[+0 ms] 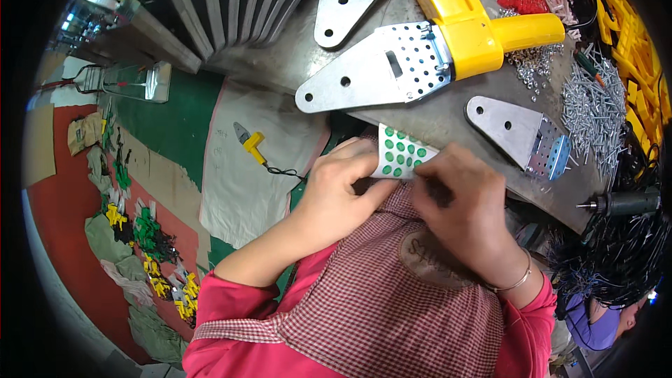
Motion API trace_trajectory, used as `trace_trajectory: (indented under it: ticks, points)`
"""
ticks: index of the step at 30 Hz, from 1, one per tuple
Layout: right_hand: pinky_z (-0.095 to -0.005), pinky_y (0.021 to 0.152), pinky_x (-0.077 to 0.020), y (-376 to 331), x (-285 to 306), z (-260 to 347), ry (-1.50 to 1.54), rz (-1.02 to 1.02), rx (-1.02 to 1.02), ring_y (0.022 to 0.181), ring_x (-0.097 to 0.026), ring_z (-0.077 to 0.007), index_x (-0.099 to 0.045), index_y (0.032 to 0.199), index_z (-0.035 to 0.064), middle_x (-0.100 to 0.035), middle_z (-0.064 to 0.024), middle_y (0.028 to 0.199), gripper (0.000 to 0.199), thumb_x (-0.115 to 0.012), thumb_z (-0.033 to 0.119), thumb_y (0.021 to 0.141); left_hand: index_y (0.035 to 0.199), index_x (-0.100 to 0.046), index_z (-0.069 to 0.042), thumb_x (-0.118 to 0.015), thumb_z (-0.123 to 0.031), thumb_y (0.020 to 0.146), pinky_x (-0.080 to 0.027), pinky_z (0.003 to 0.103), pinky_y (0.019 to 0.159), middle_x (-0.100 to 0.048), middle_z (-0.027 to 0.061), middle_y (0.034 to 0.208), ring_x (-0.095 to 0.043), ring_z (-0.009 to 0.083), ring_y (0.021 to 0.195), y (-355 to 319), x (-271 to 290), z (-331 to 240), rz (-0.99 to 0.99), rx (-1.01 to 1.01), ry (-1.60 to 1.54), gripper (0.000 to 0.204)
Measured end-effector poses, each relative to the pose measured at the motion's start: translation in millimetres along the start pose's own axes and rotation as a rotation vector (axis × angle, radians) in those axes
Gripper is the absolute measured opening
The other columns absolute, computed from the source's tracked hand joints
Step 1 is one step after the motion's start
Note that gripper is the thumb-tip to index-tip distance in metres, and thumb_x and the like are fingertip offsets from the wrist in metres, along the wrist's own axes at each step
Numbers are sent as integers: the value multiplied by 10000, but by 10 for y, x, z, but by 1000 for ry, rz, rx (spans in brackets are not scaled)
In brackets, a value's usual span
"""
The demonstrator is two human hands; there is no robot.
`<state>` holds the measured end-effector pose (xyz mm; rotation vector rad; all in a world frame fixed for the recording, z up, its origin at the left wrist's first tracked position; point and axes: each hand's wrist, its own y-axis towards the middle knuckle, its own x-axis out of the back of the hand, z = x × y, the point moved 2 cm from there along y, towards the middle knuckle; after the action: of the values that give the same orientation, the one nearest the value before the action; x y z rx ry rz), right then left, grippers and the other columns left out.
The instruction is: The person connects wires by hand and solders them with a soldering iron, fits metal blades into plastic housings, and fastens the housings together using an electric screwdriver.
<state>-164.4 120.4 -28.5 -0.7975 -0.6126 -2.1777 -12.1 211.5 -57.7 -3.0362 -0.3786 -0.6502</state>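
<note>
Presently both hands pinch a sheet of green round stickers (400, 153) at the counter (448, 115) edge: left hand (341, 185) clamped on its left border, right hand (467, 199) fingertips closed at its lower corner. Judged light, flimsy; best held by margins.

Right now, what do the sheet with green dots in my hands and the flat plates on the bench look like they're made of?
The dot sheet, held by the left hand and right hand, looks like white paper backing carrying glossy green stickers; it bends slightly. The flat plates look like bare metal, probably steel or aluminium: dull grey sheen, punched holes. The tool handle looks like moulded yellow plastic.
</note>
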Motion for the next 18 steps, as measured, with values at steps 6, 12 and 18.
trace_trajectory:
  ticks: [6,12,18]
  points:
    - [-277,583,-435,669,1000,-46,-187,-244,-15,645,-556,-191,-633,790,7,-567,-71,748,60,-666,15,739,828,-674,-41,-783,-103,693,-470,370,600,-597,84,790,-590,262,689,214,371,-139,-149,-172,282,184]
    - [-411,813,-522,1430,918,-618,-427,-103,68,955,-611,-296,-710,780,54,-648,-120,920,120,-665,163,754,979,-646,-46,-798,-131,641,-440,427,763,-578,128,952,-545,332,878,628,138,-258,-197,-364,613,380]
    - [-441,806,-536,1524,884,-680,-238,8,-27,906,-645,-338,-741,799,33,-675,-171,872,155,-637,133,742,945,-655,-49,-808,-141,613,-432,408,760,-572,109,928,-535,308,855,688,148,-266,-191,-335,619,377]
